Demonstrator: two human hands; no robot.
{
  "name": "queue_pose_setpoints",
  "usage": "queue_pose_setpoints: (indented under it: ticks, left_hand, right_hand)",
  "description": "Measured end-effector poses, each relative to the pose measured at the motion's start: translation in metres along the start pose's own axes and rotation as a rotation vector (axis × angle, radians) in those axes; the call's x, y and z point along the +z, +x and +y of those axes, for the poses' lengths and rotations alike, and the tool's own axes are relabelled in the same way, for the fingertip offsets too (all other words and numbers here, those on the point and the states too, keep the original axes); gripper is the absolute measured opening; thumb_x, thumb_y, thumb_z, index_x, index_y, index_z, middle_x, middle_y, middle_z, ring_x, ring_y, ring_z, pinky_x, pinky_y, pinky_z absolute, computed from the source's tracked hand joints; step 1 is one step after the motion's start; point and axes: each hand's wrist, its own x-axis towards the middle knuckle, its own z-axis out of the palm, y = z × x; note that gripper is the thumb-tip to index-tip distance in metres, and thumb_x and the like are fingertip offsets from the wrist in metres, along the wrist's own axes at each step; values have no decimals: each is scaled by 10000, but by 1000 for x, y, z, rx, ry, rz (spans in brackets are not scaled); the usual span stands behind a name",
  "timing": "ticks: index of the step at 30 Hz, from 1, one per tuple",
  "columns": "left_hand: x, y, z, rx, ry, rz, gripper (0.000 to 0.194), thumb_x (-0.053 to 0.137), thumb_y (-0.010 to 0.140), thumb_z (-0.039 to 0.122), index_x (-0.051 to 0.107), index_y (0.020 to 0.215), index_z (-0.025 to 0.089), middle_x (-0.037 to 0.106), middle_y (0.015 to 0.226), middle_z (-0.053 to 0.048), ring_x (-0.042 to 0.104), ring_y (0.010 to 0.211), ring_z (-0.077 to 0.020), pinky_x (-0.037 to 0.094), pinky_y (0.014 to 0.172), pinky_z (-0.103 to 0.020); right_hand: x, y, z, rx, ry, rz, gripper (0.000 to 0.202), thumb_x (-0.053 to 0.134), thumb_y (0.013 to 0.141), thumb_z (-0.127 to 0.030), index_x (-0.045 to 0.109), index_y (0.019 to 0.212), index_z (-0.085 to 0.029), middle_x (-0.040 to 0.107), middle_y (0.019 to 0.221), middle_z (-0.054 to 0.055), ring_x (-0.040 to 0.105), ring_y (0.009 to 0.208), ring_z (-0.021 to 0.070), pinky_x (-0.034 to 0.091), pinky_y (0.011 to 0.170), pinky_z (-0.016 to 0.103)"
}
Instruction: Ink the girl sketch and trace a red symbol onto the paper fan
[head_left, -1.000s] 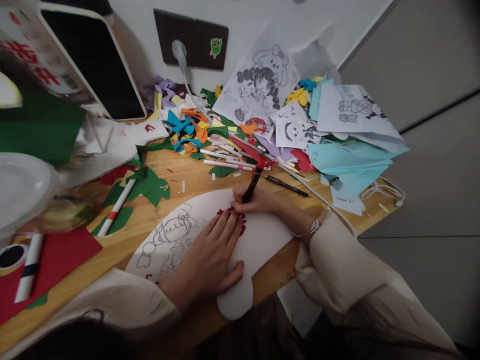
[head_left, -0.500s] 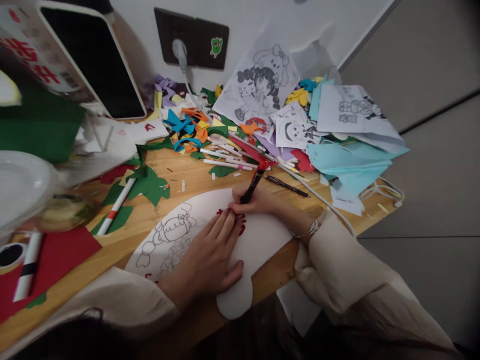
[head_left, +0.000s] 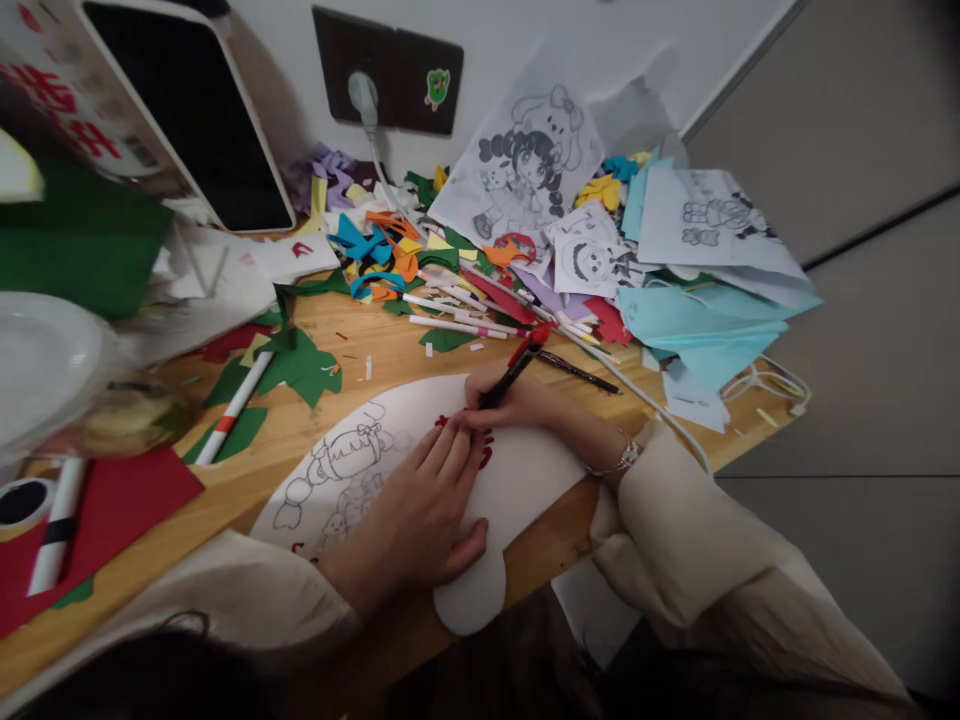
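Right hand (head_left: 508, 402): grip closed around a black marker (head_left: 516, 370) with a red upper end, tilted up and away from the person; writing tip hidden behind the fingers. Beaded bracelet (head_left: 628, 452) at the wrist, cream sleeve above.

Left hand (head_left: 420, 515): grip open and holding nothing, palm down, fingers together, laid on a white card; its fingertips touch or nearly touch the right hand, exact contact unclear.

White card (head_left: 536, 485), one: fan-shaped with a rounded tab towards the person, lying on the table (head_left: 322, 325) beneath both hands. Bears a dark outline drawing (head_left: 351, 455) on its left part and red marks (head_left: 486, 452) around the fingertips, partly covered.

Black pen (head_left: 581, 372), one: on the table, just beyond the right hand.

White marker with red band (head_left: 234, 410), one: across green paper pieces (head_left: 304, 365), left of the card.

White marker with black band (head_left: 56, 530), one: on a red sheet (head_left: 131, 510), far left.

Coloured scraps (head_left: 367, 245), many: heaped along the wall, beside a printed picture sheet (head_left: 517, 165).

Phone (head_left: 191, 115), one: propped upright at a tilt, screen dark.
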Motion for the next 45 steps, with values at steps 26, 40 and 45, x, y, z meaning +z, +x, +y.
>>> queue_pose_setpoints:
  ticks: [26,40,45]
  left_hand:
    - [2,0,-1,20,27,14,755,437,872,472,391,1405,-62,376,1448,-315,355,1368,-411,287,1143,-469]
    - [2,-1,-2,21,37,-5,733,430,878,482,428,1376,-55,369,1457,-303,351,1365,-413,294,1136,-477]
    - [0,1,-1,24,53,6,743,433,871,473,420,1382,-66,390,1447,-298,370,1352,-417,307,1130,-471]
  right_hand:
    - [-2,-14,-10,102,58,153,367,574,843,-337,382,575,-178,420,564,-46,368,548,77,323,542,235]
    - [-3,-12,-15,91,-76,22,344,497,894,-346,415,609,-172,421,581,-41,373,578,85,295,570,246]
    - [-3,-11,-18,107,-25,38,332,520,875,-312,393,600,-176,400,581,-47,362,582,84,295,566,239]
